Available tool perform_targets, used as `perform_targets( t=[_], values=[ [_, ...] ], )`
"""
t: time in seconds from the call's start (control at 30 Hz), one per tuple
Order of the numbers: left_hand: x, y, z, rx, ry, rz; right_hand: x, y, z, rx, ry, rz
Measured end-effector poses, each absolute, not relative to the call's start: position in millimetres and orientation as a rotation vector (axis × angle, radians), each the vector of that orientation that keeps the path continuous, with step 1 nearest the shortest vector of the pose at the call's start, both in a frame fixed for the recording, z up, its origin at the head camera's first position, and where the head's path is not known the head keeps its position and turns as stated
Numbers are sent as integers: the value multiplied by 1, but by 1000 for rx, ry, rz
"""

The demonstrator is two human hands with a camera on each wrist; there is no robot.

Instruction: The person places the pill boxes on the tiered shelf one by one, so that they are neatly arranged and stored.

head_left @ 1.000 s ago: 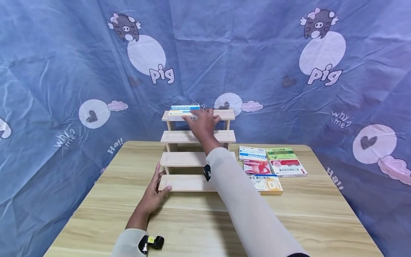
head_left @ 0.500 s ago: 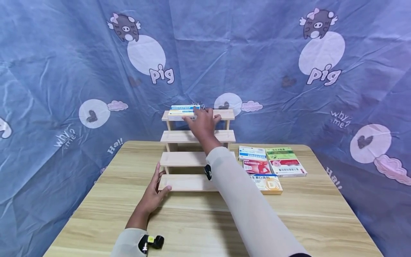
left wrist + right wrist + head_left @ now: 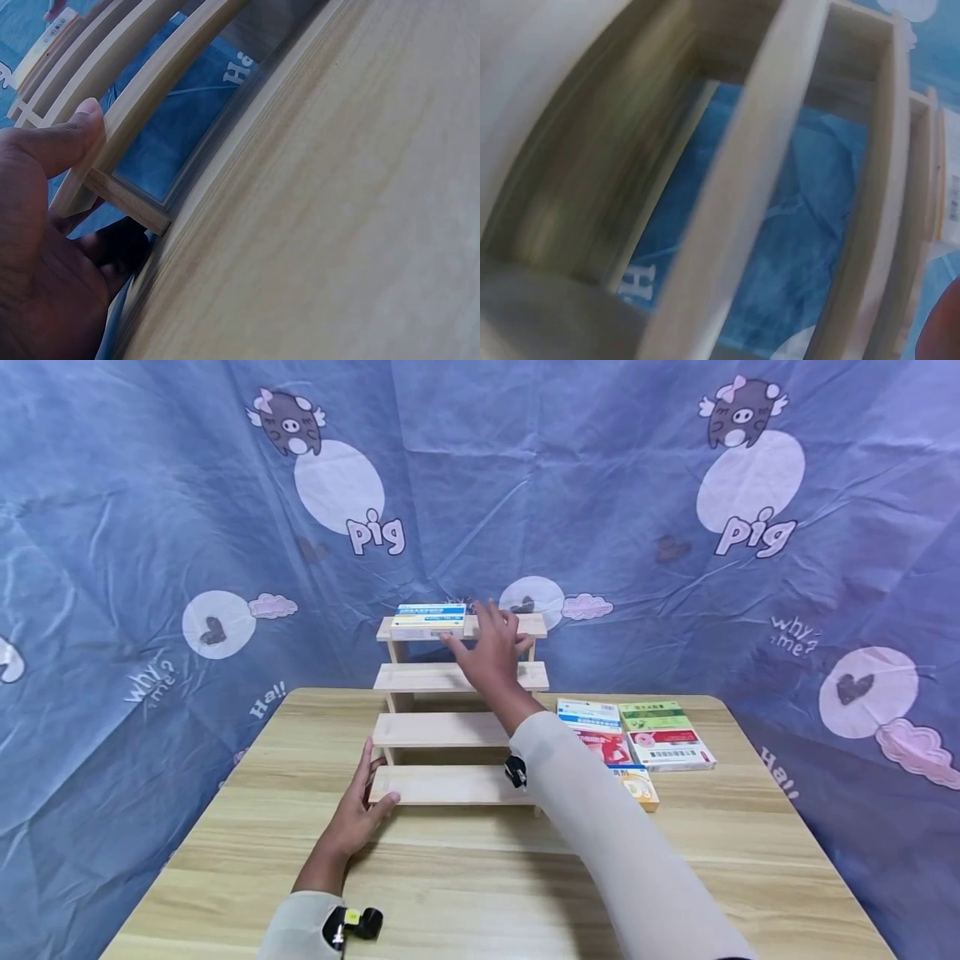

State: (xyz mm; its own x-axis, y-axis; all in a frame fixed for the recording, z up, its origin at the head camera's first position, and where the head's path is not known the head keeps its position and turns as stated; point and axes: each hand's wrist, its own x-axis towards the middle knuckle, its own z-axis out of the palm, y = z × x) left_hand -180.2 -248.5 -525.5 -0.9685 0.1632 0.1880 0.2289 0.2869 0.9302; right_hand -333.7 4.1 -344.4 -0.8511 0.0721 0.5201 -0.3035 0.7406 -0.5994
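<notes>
A pale wooden stepped rack (image 3: 450, 785) stands on the table. My left hand (image 3: 356, 818) grips the left end of its lowest step; in the left wrist view the thumb (image 3: 84, 120) lies on the step's front and the fingers go behind it. On the left part of the top step lies a flat white, blue and yellow medicine box (image 3: 427, 617). My right hand (image 3: 491, 647) is just right of this box, fingers spread and holding nothing, the thumb near the box's lower right corner. At the right wrist view's edge, part of the box (image 3: 951, 180) shows.
Right of the rack lie several medicine boxes: blue-and-white (image 3: 588, 714), green (image 3: 656, 717), red (image 3: 611, 747), red-and-white (image 3: 671, 749) and orange-and-white (image 3: 641, 789). The right sleeve (image 3: 592, 802) partly covers some. A blue printed cloth (image 3: 480, 485) hangs behind the table (image 3: 465, 877).
My right hand has let go of the medicine box and shifted to the right, its fingers lifting off. The box stays on the top step. My left hand has kept its grip.
</notes>
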Motion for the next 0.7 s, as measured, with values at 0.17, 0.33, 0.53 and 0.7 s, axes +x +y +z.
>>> perform_targets(
  t=[0.17, 0.33, 0.53, 0.7],
  values=[
    [-181, -249, -527, -367, -2482, -1798, -328, 18, -357, 215, -2352, 951],
    [-180, -249, -527, -372, -2481, -1794, -321, 34, -367, 296, -2274, 937],
    [-180, -250, -526, -349, -2497, -1786, -318, 55, -372, 403, -2143, 954],
    [-180, -250, -526, -351, -2493, -1795, -313, 72, -381, 383, -2046, 1095]
  ],
)
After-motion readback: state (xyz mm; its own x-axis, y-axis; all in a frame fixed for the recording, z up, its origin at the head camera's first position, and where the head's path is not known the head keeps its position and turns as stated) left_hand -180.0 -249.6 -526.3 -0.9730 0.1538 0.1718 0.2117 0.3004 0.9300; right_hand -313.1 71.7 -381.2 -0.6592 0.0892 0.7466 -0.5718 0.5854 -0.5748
